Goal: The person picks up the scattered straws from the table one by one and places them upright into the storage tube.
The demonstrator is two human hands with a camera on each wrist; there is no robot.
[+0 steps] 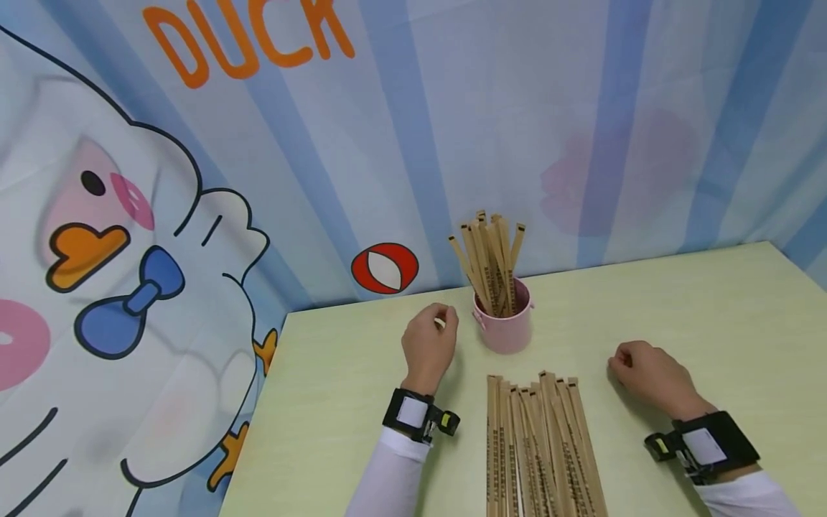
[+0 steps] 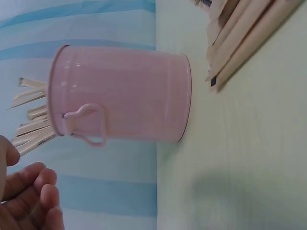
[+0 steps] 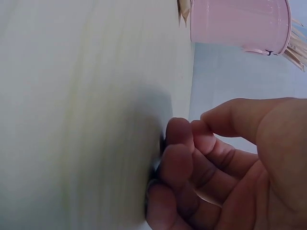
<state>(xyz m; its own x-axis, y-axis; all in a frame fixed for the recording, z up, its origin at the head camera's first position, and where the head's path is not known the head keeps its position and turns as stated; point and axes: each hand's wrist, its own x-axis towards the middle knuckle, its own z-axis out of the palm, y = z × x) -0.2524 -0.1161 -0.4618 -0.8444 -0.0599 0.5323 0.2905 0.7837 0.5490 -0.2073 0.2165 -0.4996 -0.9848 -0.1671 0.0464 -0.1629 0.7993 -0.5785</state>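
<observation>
My left hand [image 1: 429, 345] is raised just left of a pink bucket [image 1: 507, 334], its fingers loosely curled around nothing. In the left wrist view the curled fingers [image 2: 36, 196] lie near the bucket's rim side, apart from it. Several slim brown paper-wrapped sticks [image 1: 491, 266] with printed lettering stand in the bucket and lean outward. A row of similar wrapped sticks [image 1: 539, 445] lies on the table between my forearms. To the right of this row my right hand [image 1: 655, 377] rests low at the tabletop, loosely curled and holding nothing; its fingertips [image 3: 175, 163] are close to the surface.
The pale yellow-green table [image 1: 336, 402] ends at a striped blue cloth backdrop [image 1: 517, 108] behind the bucket. A large printed duck [image 1: 161, 431] fills the backdrop's left side. A small wire handle [image 2: 98, 124] hangs on the bucket's side.
</observation>
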